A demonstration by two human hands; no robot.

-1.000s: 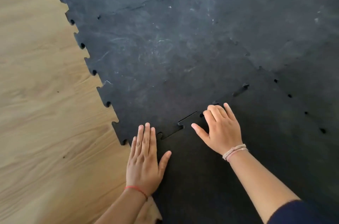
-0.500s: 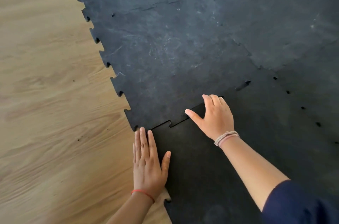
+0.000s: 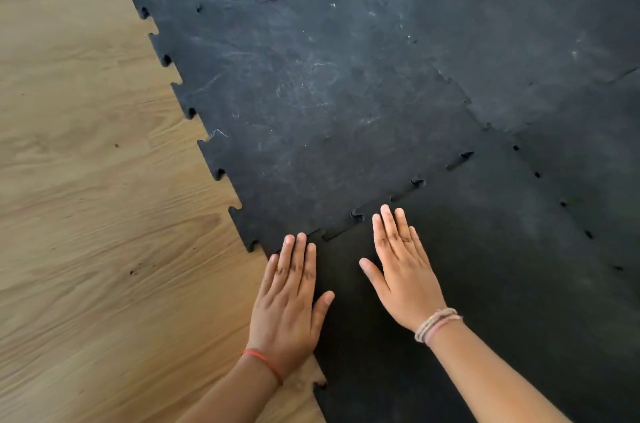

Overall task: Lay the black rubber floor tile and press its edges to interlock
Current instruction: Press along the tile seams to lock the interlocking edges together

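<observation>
Nearest the camera, two bare hands lie flat on a black rubber floor tile (image 3: 485,284) spread over a pale wooden floor (image 3: 86,214). The left hand (image 3: 289,301), a red thread (image 3: 265,360) at its wrist, rests palm down on the tile's left corner, fingers straight and close together, thumb splayed, gripping nothing. The right hand (image 3: 403,273), wearing braided wrist bands (image 3: 436,324), presses just beside the toothed seam (image 3: 381,208), its fingers likewise extended and together, thumb out. Along that seam the tile's tabs meet a scuffed, chalk-marked neighbouring tile (image 3: 311,93); small gaps show further right. Beyond, more dark tiles (image 3: 519,24) cover the floor, their jigsaw edge running along the bare wood on the left.
</observation>
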